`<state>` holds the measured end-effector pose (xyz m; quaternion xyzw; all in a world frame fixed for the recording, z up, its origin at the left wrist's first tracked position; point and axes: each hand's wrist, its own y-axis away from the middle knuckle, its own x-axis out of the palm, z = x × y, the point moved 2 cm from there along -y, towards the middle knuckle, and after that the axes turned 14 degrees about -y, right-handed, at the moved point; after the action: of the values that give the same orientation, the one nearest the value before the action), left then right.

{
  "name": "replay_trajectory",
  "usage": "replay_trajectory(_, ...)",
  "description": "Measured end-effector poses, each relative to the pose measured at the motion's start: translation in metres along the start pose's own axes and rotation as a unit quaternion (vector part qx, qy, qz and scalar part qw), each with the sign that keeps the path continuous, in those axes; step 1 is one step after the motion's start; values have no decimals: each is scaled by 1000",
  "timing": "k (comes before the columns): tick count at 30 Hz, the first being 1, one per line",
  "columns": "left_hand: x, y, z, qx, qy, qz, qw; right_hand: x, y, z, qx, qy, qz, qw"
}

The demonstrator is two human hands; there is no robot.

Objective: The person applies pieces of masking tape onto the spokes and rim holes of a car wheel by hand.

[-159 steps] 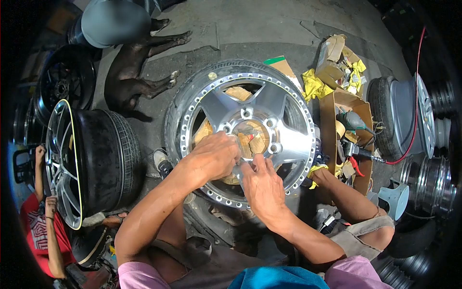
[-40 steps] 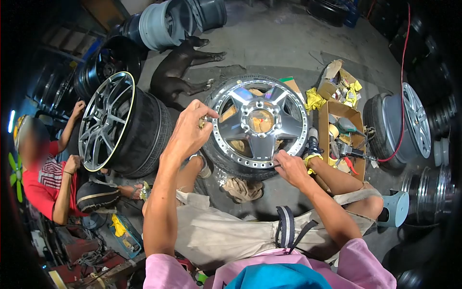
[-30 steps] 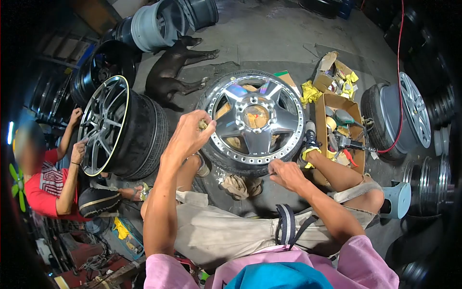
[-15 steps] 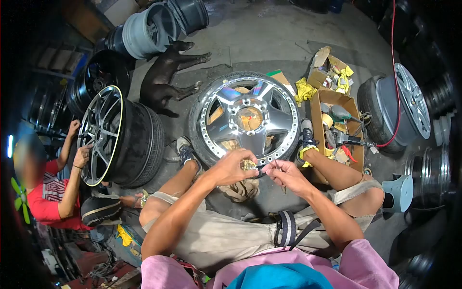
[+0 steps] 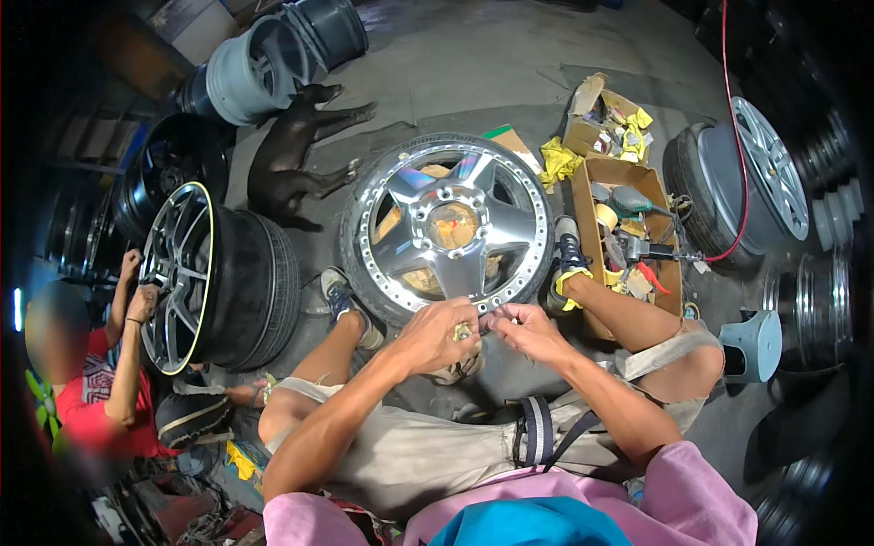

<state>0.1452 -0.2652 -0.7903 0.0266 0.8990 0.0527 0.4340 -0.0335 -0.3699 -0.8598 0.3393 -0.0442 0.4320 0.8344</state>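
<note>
A polished star-spoked wheel rim lies flat in a black tire between my feet, small holes or bolts ringing its edge. My left hand is curled around a crumpled yellowish bundle, its contents too small to make out. Right beside it, my right hand pinches at the near edge of the rim, thumb and finger together. What sits between those fingertips is hidden. Both hands overlap the wheel's near edge in view, almost touching each other. A brown cloth shows below my left hand.
An open cardboard box of tools stands right of the wheel, with yellow rags behind it. A black dog lies at the back left. At left a person in red handles another wheel. A blue stool stands right.
My left hand has closed further over the yellowish bundle and turned toward the rim. My hands have come closer together at its near edge. The whole view has shifted slightly.
</note>
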Motion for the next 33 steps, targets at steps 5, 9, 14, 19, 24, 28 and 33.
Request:
replay_trajectory(5, -3, -5, -16, 20, 39, 54, 998, -46, -19, -35, -110, 44, -129, 985)
replay_trajectory(9, 1, -13, -26, 19, -47, 41, 998, -76, -28, -41, -160, 81, -218, 959)
replay_trajectory(14, 2, -25, -32, 0, -28, 39, 999, -86, -35, -32, -282, 195, -263, 902)
replay_trajectory(19, 8, -24, -32, -63, -67, 82, 992, -88, -43, -38, -295, 150, -270, 904)
replay_trajectory(24, 19, -25, -15, -39, -112, 103, 988, -86, -43, -37, -336, 169, -283, 882)
replay_trajectory(28, 22, -30, -16, -19, -89, 74, 993, -85, -44, -36, -315, 180, -289, 886)
replay_trajectory(33, 7, -41, -42, -47, -173, 115, 977, -91, -47, -33, -278, 29, -280, 919)
